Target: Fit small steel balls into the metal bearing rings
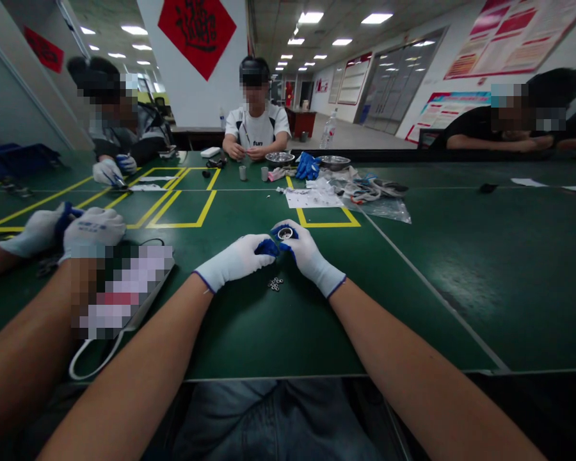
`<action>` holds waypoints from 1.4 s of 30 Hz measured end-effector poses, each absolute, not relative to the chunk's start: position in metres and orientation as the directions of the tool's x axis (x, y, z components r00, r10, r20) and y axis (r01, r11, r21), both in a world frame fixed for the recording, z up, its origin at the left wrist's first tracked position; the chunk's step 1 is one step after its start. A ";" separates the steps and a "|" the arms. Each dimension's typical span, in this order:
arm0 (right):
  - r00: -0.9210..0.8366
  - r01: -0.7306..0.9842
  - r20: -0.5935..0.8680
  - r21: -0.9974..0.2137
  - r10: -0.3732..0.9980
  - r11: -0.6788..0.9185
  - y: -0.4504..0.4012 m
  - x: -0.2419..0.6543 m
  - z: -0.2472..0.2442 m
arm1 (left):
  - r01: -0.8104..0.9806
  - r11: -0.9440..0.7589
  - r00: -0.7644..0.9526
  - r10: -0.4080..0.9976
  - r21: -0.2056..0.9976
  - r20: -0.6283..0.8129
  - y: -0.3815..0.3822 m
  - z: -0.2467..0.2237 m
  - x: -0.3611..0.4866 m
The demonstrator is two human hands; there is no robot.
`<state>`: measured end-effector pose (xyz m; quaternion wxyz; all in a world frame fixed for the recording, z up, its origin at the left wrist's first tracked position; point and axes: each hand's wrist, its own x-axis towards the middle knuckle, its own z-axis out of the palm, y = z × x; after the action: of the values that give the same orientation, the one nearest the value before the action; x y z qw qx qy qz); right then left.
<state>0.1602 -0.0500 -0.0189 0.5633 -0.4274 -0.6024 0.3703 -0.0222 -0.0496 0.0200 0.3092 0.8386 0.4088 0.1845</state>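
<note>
My right hand, in a white glove with blue coated fingers, grips a small round metal cup with a bright rim. The cup's open top faces me; small shapes show inside but are too small to name. Close by on the left, my left hand wears a matching glove. Its fingers are curled together at the tips, and whatever they hold is hidden. Below both hands, several small metal nuts lie in a loose cluster on the green table.
A co-worker's gloved hands are at my left, beside a white-strapped pouch. Farther off lie white paper, plastic bags, blue gloves and metal bowls. More people sit around the table.
</note>
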 end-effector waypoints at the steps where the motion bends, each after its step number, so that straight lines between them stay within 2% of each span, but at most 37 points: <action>1: 0.008 0.110 0.377 -0.921 0.926 0.374 -0.050 0.161 -0.018 | 0.580 -0.461 0.553 0.828 0.672 0.091 -0.048 0.020 -0.022; 5: 0.035 0.229 0.440 -0.877 0.897 0.422 -0.056 0.163 -0.014 | 0.549 -0.466 0.371 0.880 0.694 0.297 -0.042 0.018 -0.023; 8: 0.014 0.322 0.474 -0.836 0.880 0.445 -0.062 0.161 -0.011 | 0.473 -0.537 0.235 0.841 0.699 0.487 -0.042 0.017 -0.021; 10: -0.016 0.367 0.491 -0.807 0.871 0.462 -0.064 0.159 -0.011 | 0.430 -0.566 0.198 0.819 0.703 0.538 -0.044 0.017 -0.019; 16: -0.019 0.451 0.572 -0.727 0.820 0.517 -0.065 0.154 -0.013 | 0.421 -0.579 0.263 0.814 0.698 0.517 -0.053 0.019 -0.012; 20: -0.075 0.430 0.533 -0.745 0.843 0.510 -0.065 0.153 -0.015 | 0.464 -0.576 0.264 0.815 0.673 0.515 -0.055 0.019 -0.010; 25: -0.039 0.426 0.510 -0.769 0.859 0.476 -0.062 0.153 -0.020 | 0.498 -0.547 0.261 0.834 0.673 0.486 -0.055 0.019 -0.009; 34: -0.077 0.448 0.512 -0.749 0.855 0.489 -0.064 0.151 -0.021 | 0.528 -0.523 0.281 0.851 0.669 0.443 -0.060 0.022 -0.005; 42: -0.090 0.468 0.529 -0.725 0.844 0.505 -0.066 0.148 -0.025 | 0.514 -0.478 0.236 0.877 0.713 0.418 -0.062 0.019 0.000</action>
<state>0.1482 -0.0665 -0.0246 0.4933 -0.4599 -0.7134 0.1904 0.0003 -0.0623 0.0194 0.2207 0.7546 0.4609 0.4116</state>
